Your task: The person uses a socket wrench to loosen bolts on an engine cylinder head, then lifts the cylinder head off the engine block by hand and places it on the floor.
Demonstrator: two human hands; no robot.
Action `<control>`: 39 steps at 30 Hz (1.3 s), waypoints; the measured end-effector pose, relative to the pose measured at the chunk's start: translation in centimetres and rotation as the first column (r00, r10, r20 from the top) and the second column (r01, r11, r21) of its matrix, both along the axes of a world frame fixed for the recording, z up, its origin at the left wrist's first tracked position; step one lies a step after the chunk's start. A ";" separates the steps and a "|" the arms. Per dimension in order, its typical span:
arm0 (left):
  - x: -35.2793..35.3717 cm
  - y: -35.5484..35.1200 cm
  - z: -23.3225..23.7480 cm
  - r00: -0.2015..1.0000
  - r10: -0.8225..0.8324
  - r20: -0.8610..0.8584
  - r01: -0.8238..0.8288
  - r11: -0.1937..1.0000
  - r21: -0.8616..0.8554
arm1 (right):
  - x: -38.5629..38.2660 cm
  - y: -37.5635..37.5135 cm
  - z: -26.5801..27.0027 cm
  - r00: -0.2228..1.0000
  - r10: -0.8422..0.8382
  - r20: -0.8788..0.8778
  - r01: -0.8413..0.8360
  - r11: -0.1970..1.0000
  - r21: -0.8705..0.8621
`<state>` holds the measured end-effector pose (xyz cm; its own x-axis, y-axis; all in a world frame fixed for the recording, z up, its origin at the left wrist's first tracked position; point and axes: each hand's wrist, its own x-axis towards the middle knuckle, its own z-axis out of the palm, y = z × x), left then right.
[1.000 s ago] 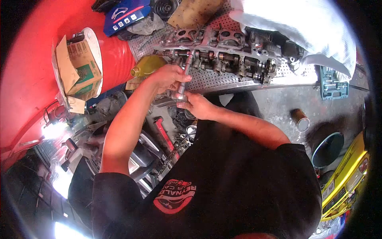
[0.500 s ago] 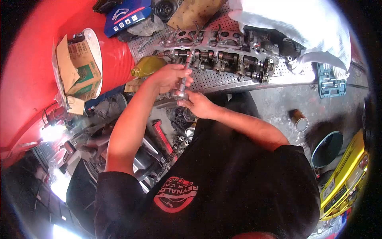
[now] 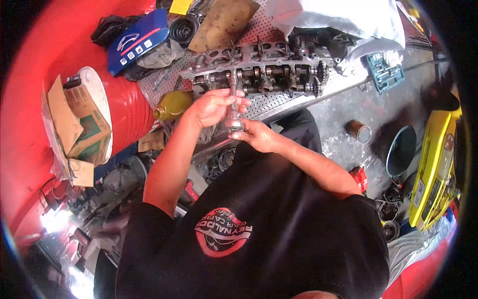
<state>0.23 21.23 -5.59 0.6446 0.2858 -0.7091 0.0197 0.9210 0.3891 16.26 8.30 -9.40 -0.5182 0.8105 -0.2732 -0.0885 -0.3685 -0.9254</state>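
A metal socket wrench with a long extension [image 3: 234, 107] reaches into the cylinder head [image 3: 254, 67], where camshafts show; its tip meets the near side of the head. My left hand [image 3: 213, 107] curls its fingers loosely around the extension. At the near end, my right hand [image 3: 260, 136] is closed around the wrench's round head, thumb along its underside. Any handle is hidden by the right hand. Beside my left wrist lies a yellow-green plastic bottle [image 3: 175, 104].
The cylinder head rests on a perforated metal bench [image 3: 279, 103]. A red drum [image 3: 127, 102] with an open cardboard box [image 3: 89, 114] stands left. To the right are a teal socket set case [image 3: 386, 74], a can [image 3: 359, 131] and a round basin [image 3: 401, 150] on the floor.
The view has shifted, so the bench items appear farther left. The wrench looks straighter up and down in view, and my left fingers are more extended. Both hands remain on the wrench.
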 end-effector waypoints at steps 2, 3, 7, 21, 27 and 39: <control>-0.6 -0.6 -0.8 0.991 0.072 0.109 -0.069 0.997 -0.027 | 0.1 0.0 0.2 1.000 -0.001 -0.001 0.001 1.000 -0.016; -0.7 -0.7 -1.6 0.992 0.072 0.105 -0.071 0.997 -0.019 | 0.4 0.4 1.0 0.999 0.019 0.043 -0.019 1.000 0.000; -0.6 -0.9 -2.5 0.994 0.070 -0.081 -0.071 0.997 -0.015 | 0.6 0.2 0.9 0.992 0.061 0.108 -0.063 0.998 0.012; 0.6 -2.6 -3.3 0.808 0.137 -0.573 0.121 0.913 0.390 | 0.6 2.9 7.4 0.354 0.138 0.925 -0.627 0.769 0.125; 0.1 -2.3 -0.3 0.954 0.295 -0.058 -0.300 0.945 -0.128 | 2.3 5.3 11.0 0.615 0.141 0.776 -0.410 0.898 0.161; 1.1 -3.6 -2.3 0.948 0.262 -0.181 -0.234 0.958 0.163 | 1.2 0.9 5.1 0.857 0.020 0.515 -0.088 0.990 0.108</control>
<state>1.31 17.61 -7.90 0.3909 0.5226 -0.7577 -0.1131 0.8442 0.5239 17.42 9.20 -4.27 -0.3765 0.8300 -0.4116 0.4265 -0.2391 -0.8723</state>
